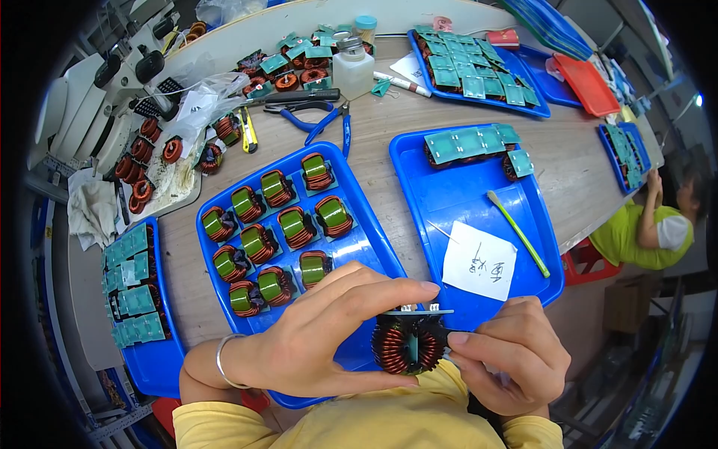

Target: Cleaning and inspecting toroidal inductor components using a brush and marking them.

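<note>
My left hand holds a toroidal coil between index finger and thumb. Copper wire is wound around it, and a small green circuit board with metal pins lies across its top. At the coil's right side, the fingers of my right hand are closed in a pinch; a dark piece reaches up to them, too hidden to name. Behind my left hand, a blue tray carries several coils with green tape, standing in rows on their boards.
To the right, another blue tray holds board-topped coils, a paper slip and a green stick. More filled trays stand at far left and back right. Pliers, a yellow cutter and a bottle lie behind. A co-worker sits at right.
</note>
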{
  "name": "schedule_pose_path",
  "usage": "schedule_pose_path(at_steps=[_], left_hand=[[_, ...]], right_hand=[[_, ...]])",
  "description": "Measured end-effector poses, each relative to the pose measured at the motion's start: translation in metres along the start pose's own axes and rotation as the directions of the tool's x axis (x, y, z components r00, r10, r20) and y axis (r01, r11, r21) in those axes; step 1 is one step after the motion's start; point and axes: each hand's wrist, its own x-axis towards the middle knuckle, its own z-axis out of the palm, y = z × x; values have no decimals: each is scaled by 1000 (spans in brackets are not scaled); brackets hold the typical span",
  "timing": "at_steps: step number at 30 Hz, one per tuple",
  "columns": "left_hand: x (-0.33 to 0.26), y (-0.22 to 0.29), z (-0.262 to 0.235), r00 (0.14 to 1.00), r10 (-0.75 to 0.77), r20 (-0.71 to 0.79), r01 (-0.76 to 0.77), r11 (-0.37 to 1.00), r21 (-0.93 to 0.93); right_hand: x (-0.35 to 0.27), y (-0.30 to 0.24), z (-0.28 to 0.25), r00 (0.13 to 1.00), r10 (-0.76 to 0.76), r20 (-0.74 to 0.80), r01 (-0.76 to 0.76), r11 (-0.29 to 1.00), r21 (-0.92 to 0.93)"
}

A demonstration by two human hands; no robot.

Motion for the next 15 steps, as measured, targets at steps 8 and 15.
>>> schedule_pose_path(at_steps=[8,15], left_hand=[[-1,1,-1,999,-48,-8,48,999,21],[-4,-2,4,942,-332,-49,318,930,-184]], right_hand=[[-1,-1,-2,1000,1,2,-1,999,-48],[-17,16,-2,979,114,-169,-100,991,86]])
